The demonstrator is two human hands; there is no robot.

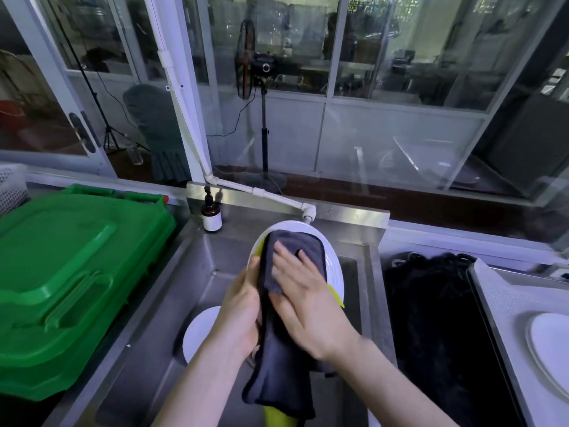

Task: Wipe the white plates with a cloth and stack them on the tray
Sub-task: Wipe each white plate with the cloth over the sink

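Observation:
Over the steel sink I hold a white plate (334,272) tilted on edge. My left hand (241,309) grips its left rim. My right hand (303,298) lies flat on a dark grey cloth with a yellow back (281,359), pressing it against the plate's face; the cloth's lower end hangs down below the hands. Another white plate (198,332) lies in the sink basin under my left forearm. At the far right a white plate (551,355) rests on a pale tray (495,291).
A green plastic crate lid (67,278) fills the counter on the left. A brown pump bottle (211,215) stands at the sink's back rim beside a white pipe tap (308,212). A black mass (431,318) lies between sink and tray. Glass partitions stand behind.

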